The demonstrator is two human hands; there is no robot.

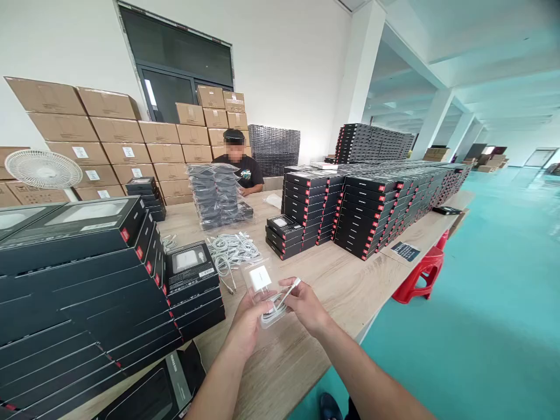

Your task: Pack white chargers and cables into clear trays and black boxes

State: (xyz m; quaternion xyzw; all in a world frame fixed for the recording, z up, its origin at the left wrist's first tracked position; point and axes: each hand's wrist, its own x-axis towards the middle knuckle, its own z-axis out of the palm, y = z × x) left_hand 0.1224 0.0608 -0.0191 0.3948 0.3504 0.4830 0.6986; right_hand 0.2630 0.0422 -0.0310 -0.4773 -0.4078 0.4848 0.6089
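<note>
My left hand grips a clear plastic tray above the table, its thumb pressing over the lower half. A white charger plug sits in the tray's upper part. Below it lies a coiled white charging cable. The fingers of my right hand are closed on one end of that cable, whose connector points up and to the right. A heap of similar white cables lies on the table just beyond my hands.
Stacked black boxes rise close on my left, with an opened black box below. More boxes line the right side of the table. Across it, a person sits behind plastic-wrapped stacks. Red stools stand at right.
</note>
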